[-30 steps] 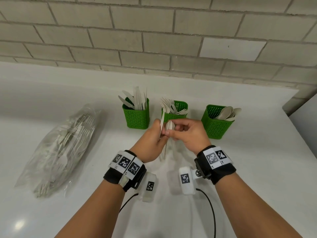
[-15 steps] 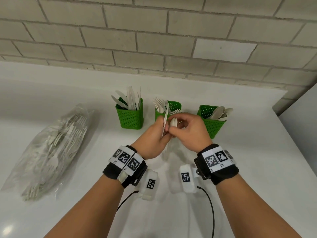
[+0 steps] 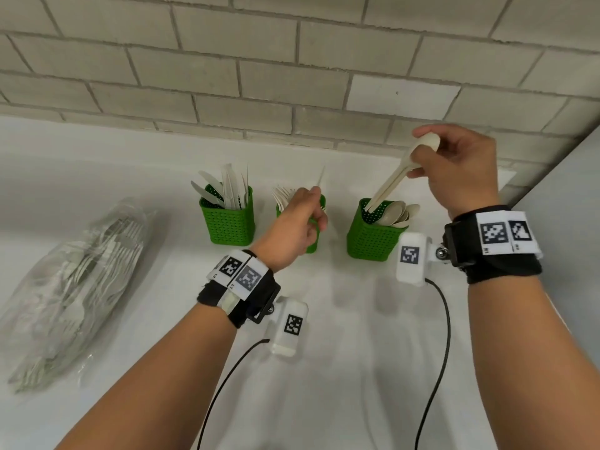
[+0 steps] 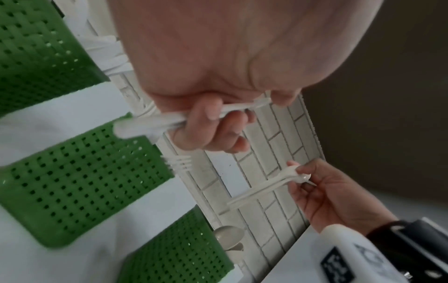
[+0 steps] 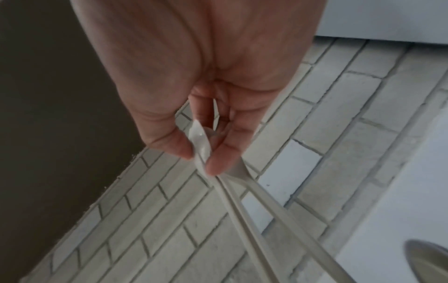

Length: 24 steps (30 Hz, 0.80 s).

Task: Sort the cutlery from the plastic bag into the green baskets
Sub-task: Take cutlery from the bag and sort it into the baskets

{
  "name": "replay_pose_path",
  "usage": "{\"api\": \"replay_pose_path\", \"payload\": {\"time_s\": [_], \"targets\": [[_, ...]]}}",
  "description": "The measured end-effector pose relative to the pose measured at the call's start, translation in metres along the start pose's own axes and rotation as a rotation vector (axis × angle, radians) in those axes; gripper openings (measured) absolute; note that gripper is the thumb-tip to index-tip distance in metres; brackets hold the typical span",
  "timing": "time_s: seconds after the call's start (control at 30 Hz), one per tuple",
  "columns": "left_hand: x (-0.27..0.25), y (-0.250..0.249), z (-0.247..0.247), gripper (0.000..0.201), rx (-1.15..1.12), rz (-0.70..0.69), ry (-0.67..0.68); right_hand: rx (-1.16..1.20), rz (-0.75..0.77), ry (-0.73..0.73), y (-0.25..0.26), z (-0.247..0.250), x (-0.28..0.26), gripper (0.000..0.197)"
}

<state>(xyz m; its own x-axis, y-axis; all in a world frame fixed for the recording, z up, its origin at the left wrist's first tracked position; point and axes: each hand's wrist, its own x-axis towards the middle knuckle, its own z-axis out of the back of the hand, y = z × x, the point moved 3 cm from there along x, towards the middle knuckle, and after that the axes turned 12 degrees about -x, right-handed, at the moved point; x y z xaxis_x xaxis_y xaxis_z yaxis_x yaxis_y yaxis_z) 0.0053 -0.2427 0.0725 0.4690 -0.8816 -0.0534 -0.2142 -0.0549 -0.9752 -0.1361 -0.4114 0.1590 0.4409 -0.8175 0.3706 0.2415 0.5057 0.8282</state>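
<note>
Three green baskets stand in a row: the left basket (image 3: 229,219) holds knives, the middle basket (image 3: 316,237) forks, the right basket (image 3: 368,237) spoons. My right hand (image 3: 454,170) pinches a few white spoons (image 3: 394,178) by their bowls, handles angled down into the right basket's mouth. In the right wrist view the spoons (image 5: 232,189) cross under my fingertips. My left hand (image 3: 298,219) grips white cutlery (image 4: 155,122) in front of the middle basket; one thin tip sticks up above the knuckles. The plastic bag (image 3: 74,280) of cutlery lies at the left.
A white counter (image 3: 341,368) carries everything, with a grey brick wall (image 3: 259,76) right behind the baskets. The counter's right edge (image 3: 552,177) runs close beside my right wrist. Black cables hang from both wrist cameras.
My hands have parted. The right hand rose and went right with the spoons, over the spoon basket. The left hand moved forward to the middle basket with the other cutlery.
</note>
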Motion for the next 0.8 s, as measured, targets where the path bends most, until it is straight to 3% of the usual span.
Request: {"api": "replay_pose_path", "payload": {"time_s": [0.07,0.17,0.4,0.5,0.63,0.8], "targets": [[0.000,0.003,0.000,0.036,-0.105,0.023,-0.001,-0.087,-0.036,0.029,-0.015,-0.007,0.001,0.023],[-0.003,0.007,0.003,0.026,-0.081,-0.017,-0.010,-0.243,-0.107,0.127,-0.044,-0.021,-0.001,0.027],[-0.010,0.018,0.012,0.030,-0.135,-0.034,-0.117,-0.662,-0.022,0.184,-0.061,-0.041,-0.015,0.023],[-0.010,0.022,0.016,0.027,-0.122,-0.057,-0.154,-0.477,0.033,0.182,-0.034,-0.053,-0.025,0.014],[-0.012,0.022,0.018,0.019,0.046,-0.156,-0.141,-0.101,0.040,0.397,0.011,-0.084,-0.047,0.007],[-0.017,-0.002,0.037,0.003,0.274,-0.325,-0.137,-0.044,0.150,0.355,0.033,-0.115,-0.052,0.012]]}}
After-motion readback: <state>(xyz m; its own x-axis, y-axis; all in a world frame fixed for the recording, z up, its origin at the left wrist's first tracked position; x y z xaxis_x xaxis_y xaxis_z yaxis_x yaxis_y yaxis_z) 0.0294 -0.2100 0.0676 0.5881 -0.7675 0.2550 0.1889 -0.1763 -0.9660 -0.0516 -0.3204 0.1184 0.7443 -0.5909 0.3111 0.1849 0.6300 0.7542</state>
